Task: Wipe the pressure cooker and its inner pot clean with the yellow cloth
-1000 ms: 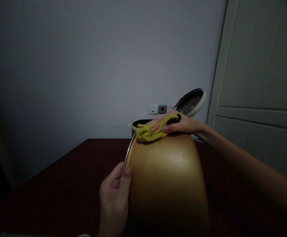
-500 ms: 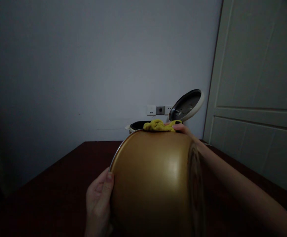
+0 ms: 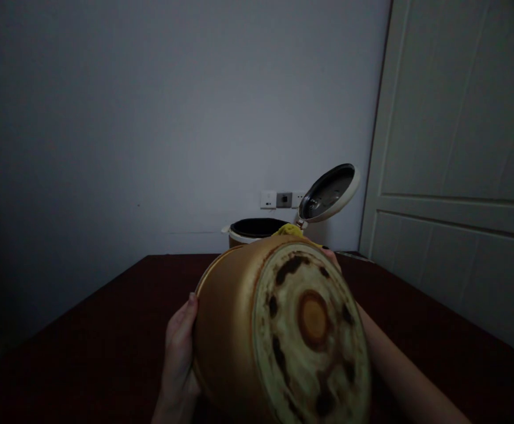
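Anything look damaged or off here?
Yes: the underside of the gold rice-cooker pot is badly marked. Dark, scorch-like blotches ring a brown centre on a pale, worn base, which looks odd beside the smooth, even side wall.

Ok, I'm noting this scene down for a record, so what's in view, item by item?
gold inner pot: one, gold with a stained pale base, held tilted above the table
yellow cloth: one, yellow, at the pot's far rim
rice cooker: one, white with black inside, lid open, behind the pot
wall socket panel: one, white and grey, on the wall
table: one, dark red, beneath the pot
door: one, white, at right
left hand: one, holding the pot's side
right hand: one, mostly hidden behind the pot
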Demonstrator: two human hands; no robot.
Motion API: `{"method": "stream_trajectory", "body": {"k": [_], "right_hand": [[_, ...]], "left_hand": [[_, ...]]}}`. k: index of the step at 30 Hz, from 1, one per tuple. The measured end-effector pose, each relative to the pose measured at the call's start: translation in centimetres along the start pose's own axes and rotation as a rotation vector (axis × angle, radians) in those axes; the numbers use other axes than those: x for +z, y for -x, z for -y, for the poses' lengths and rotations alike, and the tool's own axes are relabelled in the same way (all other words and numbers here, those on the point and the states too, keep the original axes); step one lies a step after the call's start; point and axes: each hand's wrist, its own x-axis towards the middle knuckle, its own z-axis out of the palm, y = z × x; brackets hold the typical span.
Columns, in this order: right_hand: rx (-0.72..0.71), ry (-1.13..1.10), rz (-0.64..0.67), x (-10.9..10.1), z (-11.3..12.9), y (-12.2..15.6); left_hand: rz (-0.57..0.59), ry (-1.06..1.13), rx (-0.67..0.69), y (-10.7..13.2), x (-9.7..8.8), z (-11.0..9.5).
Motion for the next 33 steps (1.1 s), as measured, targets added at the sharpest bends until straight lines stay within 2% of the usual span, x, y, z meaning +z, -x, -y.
{"method": "stream_trajectory", "body": {"k": [4, 7, 14, 18, 21, 23, 25, 29, 33], "right_hand": [[0.177, -0.198, -0.106, 0.4, 0.6, 1.7], [0.227, -0.283, -0.206, 1.0, 1.0, 3.3], [0.095, -0.238, -0.393, 3.1, 0.9, 7.5], [0.025, -0.132, -0.424, 4.6, 0.6, 9.7], [-0.027, -0.049, -0.517, 5.5, 0.2, 11.7], [-0.094, 0.084, -0.574, 6.0, -0.3, 13.4], [-0.210, 0.295, -0.578, 6.5, -0.5, 15.0], [-0.601, 0.720, -0.408, 7.5, 0.5, 16.2], [-0.896, 0.884, -0.237, 8.4, 2.0, 15.2]], "left_hand": [[0.008, 0.079, 0.004, -0.3, 0.2, 0.1], [0.002, 0.148, -0.011, -0.6, 0.4, 0.3], [-0.083, 0.422, -0.067, -1.4, 0.9, 0.4], [-0.059, 0.422, -0.068, -1.2, 1.4, 0.3], [-0.042, 0.390, -0.124, -1.0, 1.7, 0.5], [-0.047, 0.370, -0.149, -0.9, 1.8, 0.8], [-0.067, 0.373, -0.149, -0.8, 2.1, 1.0], [-0.077, 0.386, -0.149, -0.6, 3.1, 0.9], [-0.052, 0.377, -0.166, -0.1, 4.0, 0.6]]}}
